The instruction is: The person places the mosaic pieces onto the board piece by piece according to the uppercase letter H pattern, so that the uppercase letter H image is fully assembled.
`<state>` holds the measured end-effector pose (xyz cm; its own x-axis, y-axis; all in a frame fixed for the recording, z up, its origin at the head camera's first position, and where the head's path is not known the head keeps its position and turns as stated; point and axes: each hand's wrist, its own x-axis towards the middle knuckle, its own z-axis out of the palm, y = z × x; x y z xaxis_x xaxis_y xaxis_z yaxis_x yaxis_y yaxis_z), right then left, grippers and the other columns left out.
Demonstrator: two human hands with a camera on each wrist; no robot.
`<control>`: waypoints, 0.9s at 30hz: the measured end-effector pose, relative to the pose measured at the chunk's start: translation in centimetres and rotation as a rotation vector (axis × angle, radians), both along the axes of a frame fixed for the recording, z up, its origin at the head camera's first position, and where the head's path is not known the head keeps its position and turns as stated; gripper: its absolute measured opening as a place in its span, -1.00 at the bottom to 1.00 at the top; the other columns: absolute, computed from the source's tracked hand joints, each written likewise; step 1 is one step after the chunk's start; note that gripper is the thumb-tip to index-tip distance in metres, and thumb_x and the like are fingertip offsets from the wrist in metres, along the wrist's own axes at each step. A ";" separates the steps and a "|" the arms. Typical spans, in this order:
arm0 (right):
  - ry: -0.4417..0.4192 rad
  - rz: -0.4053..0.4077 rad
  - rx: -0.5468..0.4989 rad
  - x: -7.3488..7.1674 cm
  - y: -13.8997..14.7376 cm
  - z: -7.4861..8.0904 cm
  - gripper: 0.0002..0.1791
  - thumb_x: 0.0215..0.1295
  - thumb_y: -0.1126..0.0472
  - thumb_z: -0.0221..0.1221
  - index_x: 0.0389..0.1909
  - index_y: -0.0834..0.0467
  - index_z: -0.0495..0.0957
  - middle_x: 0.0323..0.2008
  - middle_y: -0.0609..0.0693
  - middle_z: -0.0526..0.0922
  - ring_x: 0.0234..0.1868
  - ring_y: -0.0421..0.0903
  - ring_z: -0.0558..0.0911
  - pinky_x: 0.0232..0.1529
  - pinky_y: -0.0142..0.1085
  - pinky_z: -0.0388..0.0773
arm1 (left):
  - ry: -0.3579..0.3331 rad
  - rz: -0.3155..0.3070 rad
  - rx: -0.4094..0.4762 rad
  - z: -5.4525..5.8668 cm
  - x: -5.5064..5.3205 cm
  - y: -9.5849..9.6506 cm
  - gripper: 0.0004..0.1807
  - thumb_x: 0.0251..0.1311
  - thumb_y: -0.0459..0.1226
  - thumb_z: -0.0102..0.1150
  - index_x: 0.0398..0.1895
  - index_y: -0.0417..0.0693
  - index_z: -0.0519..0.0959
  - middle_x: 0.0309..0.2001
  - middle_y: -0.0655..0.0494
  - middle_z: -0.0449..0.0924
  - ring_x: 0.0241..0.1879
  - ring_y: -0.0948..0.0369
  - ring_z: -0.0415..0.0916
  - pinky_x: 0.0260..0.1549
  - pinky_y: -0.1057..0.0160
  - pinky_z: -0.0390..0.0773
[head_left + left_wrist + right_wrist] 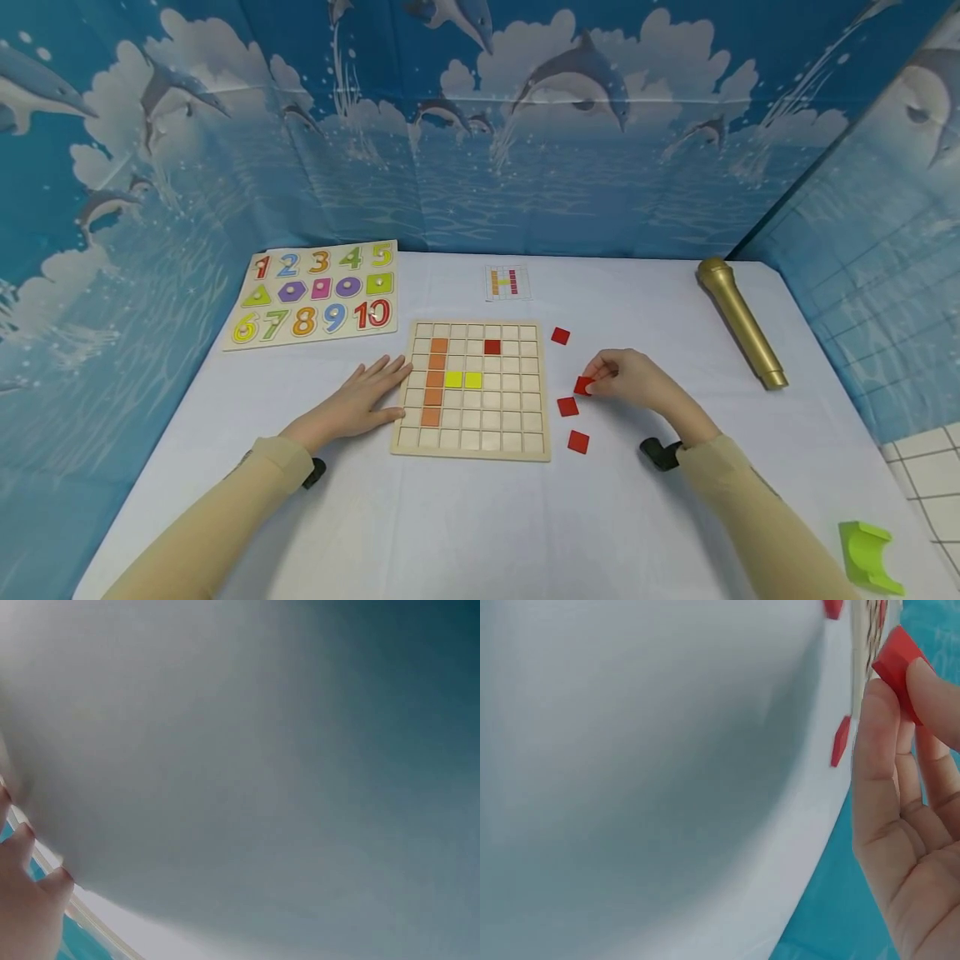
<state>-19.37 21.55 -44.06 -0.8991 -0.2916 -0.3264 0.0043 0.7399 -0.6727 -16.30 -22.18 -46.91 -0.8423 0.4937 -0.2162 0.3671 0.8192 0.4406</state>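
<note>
My right hand [630, 379] pinches a red square tile [900, 667] between thumb and fingers, right of the wooden grid board [471, 450]. Fingers spread, my left hand [358, 400] lies on the table with its fingertips at the board's left edge. On the board, a column of orange tiles [435, 379] stands at the left, two yellow tiles [463, 380] sit side by side next to it, and one red tile [492, 347] lies near the top right. Three loose red tiles lie beside the board, including the nearest one [578, 442].
Behind the board lies a small pattern card [507, 283] with orange, yellow and red squares. A number and shape puzzle [315, 296] is at the back left. A gold microphone [742, 325] lies at the right, and a green curved piece [868, 557] near the front right corner.
</note>
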 end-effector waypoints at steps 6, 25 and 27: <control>-0.019 -0.041 -0.071 -1.4 -2.3 0.0 -0.82 0.22 0.22 0.31 -0.18 0.19 0.62 -0.30 0.03 0.62 -0.22 -0.07 0.55 -0.18 -0.33 0.52 | 0.000 -0.002 -0.002 0.0 0.0 0.1 -0.18 0.35 -0.03 0.15 0.56 -0.04 0.05 0.58 -0.10 -0.05 0.57 -0.15 -0.22 0.48 -0.29 -0.23; -0.037 -0.074 -0.130 -4.7 -10.8 -0.2 -0.81 0.21 0.17 0.35 -0.22 0.16 0.64 -0.35 0.00 0.72 -0.32 -0.14 0.65 -0.17 -0.33 0.51 | 0.011 -0.004 0.007 -0.4 0.0 0.1 -0.17 0.33 -0.02 0.17 0.56 -0.03 0.07 0.57 -0.08 -0.04 0.57 -0.14 -0.21 0.48 -0.30 -0.22; -0.036 -0.070 -0.117 -4.8 -11.2 -0.5 -0.83 0.22 0.17 0.35 -0.24 0.16 0.64 -0.36 0.00 0.71 -0.34 -0.15 0.64 -0.19 -0.34 0.54 | 0.010 -0.001 0.004 -0.5 0.0 0.1 -0.17 0.33 -0.02 0.17 0.56 -0.02 0.06 0.58 -0.06 -0.05 0.57 -0.12 -0.22 0.48 -0.28 -0.23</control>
